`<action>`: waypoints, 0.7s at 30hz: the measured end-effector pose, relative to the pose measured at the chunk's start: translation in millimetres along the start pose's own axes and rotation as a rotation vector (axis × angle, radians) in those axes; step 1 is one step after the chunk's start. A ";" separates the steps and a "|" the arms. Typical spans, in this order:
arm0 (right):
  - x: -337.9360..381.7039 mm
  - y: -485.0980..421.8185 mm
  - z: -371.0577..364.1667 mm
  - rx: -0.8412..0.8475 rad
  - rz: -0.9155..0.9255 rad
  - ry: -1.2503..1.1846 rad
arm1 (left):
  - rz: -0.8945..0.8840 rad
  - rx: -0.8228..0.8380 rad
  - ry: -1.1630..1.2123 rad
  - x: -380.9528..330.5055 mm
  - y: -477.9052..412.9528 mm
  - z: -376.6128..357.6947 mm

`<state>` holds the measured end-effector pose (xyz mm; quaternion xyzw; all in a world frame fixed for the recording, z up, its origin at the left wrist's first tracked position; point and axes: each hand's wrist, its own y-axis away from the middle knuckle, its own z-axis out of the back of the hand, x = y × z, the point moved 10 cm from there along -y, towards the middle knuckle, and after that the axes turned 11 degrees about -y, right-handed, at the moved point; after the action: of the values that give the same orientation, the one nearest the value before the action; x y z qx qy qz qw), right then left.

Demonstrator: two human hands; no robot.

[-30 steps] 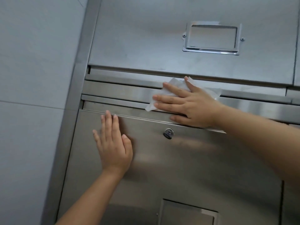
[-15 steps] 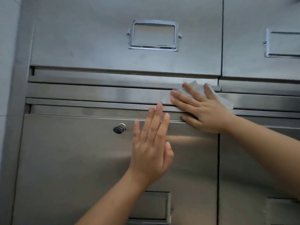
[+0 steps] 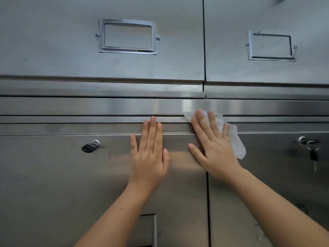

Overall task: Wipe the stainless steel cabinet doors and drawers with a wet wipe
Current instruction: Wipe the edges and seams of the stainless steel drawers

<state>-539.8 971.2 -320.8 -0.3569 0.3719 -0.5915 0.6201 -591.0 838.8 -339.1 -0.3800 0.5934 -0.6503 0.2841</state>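
Shifted rightward and down off the rail (image 3: 89,106), the right hand (image 3: 213,148) presses the wipe (image 3: 235,141) open-palmed over the seam between left door (image 3: 62,175) and right door (image 3: 277,189), the left hand (image 3: 149,154) lying flat, empty, on the former; door faces and drawers (image 3: 62,57) apparently await wiping.

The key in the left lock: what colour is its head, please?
The key is black; head view.

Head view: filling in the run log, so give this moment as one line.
step: wiping | right hand: presses wipe on right door top corner | left hand: flat on left door
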 end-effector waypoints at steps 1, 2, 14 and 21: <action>2.7 5.2 -2.5 -0.041 -0.009 -0.018 | 0.004 -0.003 0.002 0.5 0.1 0.5; 5.7 9.8 -4.6 -0.083 -0.018 -0.039 | 0.002 -0.005 0.004 0.3 0.1 1.0; 25.5 22.1 -17.9 -0.165 -0.055 -0.125 | 0.022 -0.030 0.017 0.8 0.4 5.8; 28.4 20.0 8.1 -0.267 0.002 -0.115 | 0.028 -0.047 0.008 1.4 -0.7 8.1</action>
<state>-522.6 943.8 -335.7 -0.4692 0.4115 -0.5146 0.5880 -584.9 833.2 -338.2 -0.3758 0.6149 -0.6335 0.2817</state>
